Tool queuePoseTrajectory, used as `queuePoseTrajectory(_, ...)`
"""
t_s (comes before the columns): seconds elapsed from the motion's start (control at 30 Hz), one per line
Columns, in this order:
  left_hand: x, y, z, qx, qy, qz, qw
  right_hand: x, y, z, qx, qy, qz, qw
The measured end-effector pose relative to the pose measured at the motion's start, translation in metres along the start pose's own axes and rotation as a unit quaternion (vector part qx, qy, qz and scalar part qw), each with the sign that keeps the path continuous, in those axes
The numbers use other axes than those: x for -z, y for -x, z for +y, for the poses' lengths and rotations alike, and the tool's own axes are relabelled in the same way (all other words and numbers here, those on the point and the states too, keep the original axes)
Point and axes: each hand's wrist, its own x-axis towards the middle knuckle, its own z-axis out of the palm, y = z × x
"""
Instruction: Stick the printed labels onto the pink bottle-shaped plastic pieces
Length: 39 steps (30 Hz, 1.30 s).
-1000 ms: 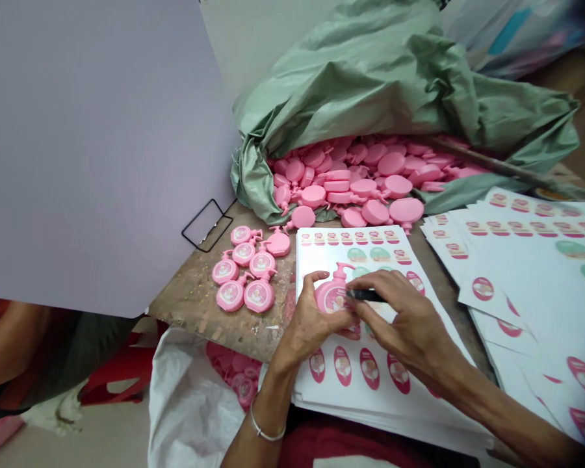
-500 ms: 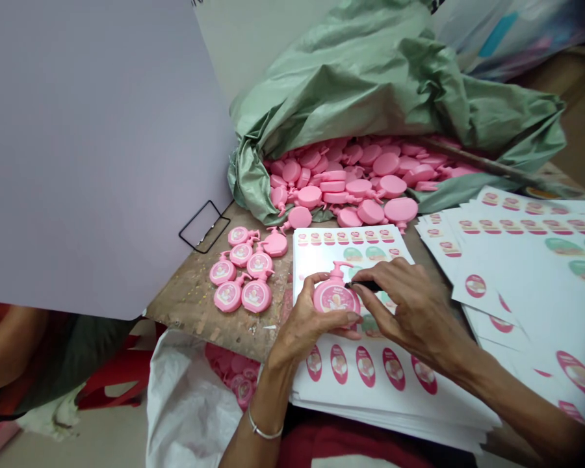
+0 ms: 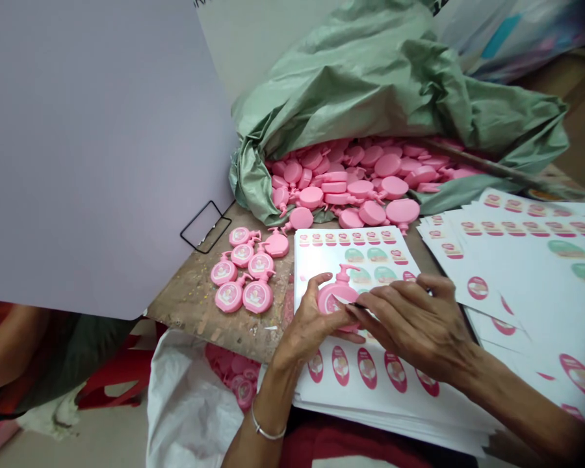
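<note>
My left hand (image 3: 312,322) is closed round a small pink toy pump bottle (image 3: 335,294), holding it over a white sticker sheet (image 3: 355,257). My right hand (image 3: 414,325) is closed in a pinch against the bottle's face, with a thin dark tool just showing at its fingertips. The bottle's face is mostly hidden by my fingers. A row of pink oval stickers (image 3: 368,367) lies on the sheet below my hands.
Several stickered pink bottles (image 3: 244,273) lie on the worn wooden table (image 3: 195,305). A green sack (image 3: 370,84) spills plain pink bottles (image 3: 355,185). More sticker sheets (image 3: 526,260) fan out at the right. A white bag (image 3: 190,403) hangs below the table edge. Another person's arm (image 3: 10,344) is at lower left.
My right hand has moved over the bottle's face and covers it more. The bottle has tipped slightly under my fingers. The rest stays put.
</note>
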Motion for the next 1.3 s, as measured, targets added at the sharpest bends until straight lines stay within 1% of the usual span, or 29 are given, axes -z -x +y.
queuePoseTrajectory(0.03,0.0,-0.001,0.0,-0.006,0.004,0.006,1.0,0.001,0.003,0.002,-0.009,0.027,-0.01,1.0)
queuePoseTrajectory(0.07,-0.001,-0.003,0.0,-0.016,0.008,0.012,1.0,0.001,0.005,0.004,-0.036,0.059,-0.019,0.997)
queuePoseTrajectory(0.13,-0.001,-0.007,-0.001,-0.037,0.014,0.014,0.999,0.001,0.007,0.009,-0.12,0.113,-0.029,0.986)
queuePoseTrajectory(0.17,-0.001,-0.009,-0.001,-0.041,0.012,0.007,0.999,0.001,0.007,0.012,-0.153,0.112,-0.031,0.981)
queuePoseTrajectory(0.2,-0.001,-0.009,0.0,-0.043,0.005,-0.001,0.999,0.001,0.006,0.015,-0.171,0.088,-0.033,0.981)
queuePoseTrajectory(0.3,0.001,-0.006,0.006,-0.047,-0.018,-0.009,0.999,-0.002,0.0,0.019,-0.17,-0.049,-0.042,0.983)
queuePoseTrajectory(0.37,0.005,0.001,0.011,-0.048,0.002,-0.024,0.999,-0.004,-0.002,0.019,-0.163,-0.113,-0.05,0.979)
queuePoseTrajectory(0.43,0.01,0.009,0.017,-0.033,0.035,-0.069,0.996,-0.005,-0.002,0.019,-0.155,-0.133,-0.05,0.978)
queuePoseTrajectory(0.5,0.015,0.017,0.022,-0.015,0.055,-0.113,0.992,-0.004,-0.001,0.019,-0.143,-0.123,-0.044,0.981)
queuePoseTrajectory(0.57,0.016,0.021,0.025,-0.004,0.066,-0.137,0.988,-0.001,0.0,0.019,-0.129,-0.099,-0.035,0.986)
queuePoseTrajectory(0.6,0.014,0.022,0.025,0.0,0.07,-0.141,0.988,0.0,0.0,0.019,-0.122,-0.089,-0.028,0.988)
queuePoseTrajectory(0.67,0.008,0.021,0.025,0.003,0.068,-0.132,0.989,0.002,0.0,0.019,-0.111,-0.084,-0.02,0.99)
queuePoseTrajectory(0.77,-0.003,0.016,0.021,-0.005,0.051,-0.104,0.993,0.003,0.0,0.017,-0.126,-0.138,-0.025,0.982)
queuePoseTrajectory(0.83,-0.008,0.013,0.019,-0.014,0.046,-0.087,0.995,0.004,0.0,0.016,-0.159,-0.187,-0.025,0.969)
queuePoseTrajectory(0.93,-0.012,0.012,0.015,-0.045,0.021,-0.053,0.997,0.007,-0.002,0.014,-0.225,-0.249,-0.014,0.942)
queuePoseTrajectory(1.0,-0.014,0.012,0.014,-0.072,-0.008,-0.031,0.997,0.009,-0.005,0.012,-0.246,-0.28,-0.012,0.928)
queuePoseTrajectory(1.03,-0.016,0.012,0.014,-0.082,-0.023,-0.023,0.996,0.009,-0.007,0.01,-0.243,-0.288,-0.009,0.926)
queuePoseTrajectory(1.17,-0.02,0.012,0.015,-0.102,-0.069,0.019,0.992,0.007,-0.016,0.0,-0.209,-0.277,0.011,0.938)
queuePoseTrajectory(1.23,-0.021,0.011,0.016,-0.107,-0.086,0.043,0.99,0.005,-0.02,-0.004,-0.236,-0.274,0.011,0.932)
queuePoseTrajectory(1.3,-0.021,0.011,0.017,-0.111,-0.097,0.055,0.988,0.002,-0.023,-0.005,-0.281,-0.292,-0.008,0.914)
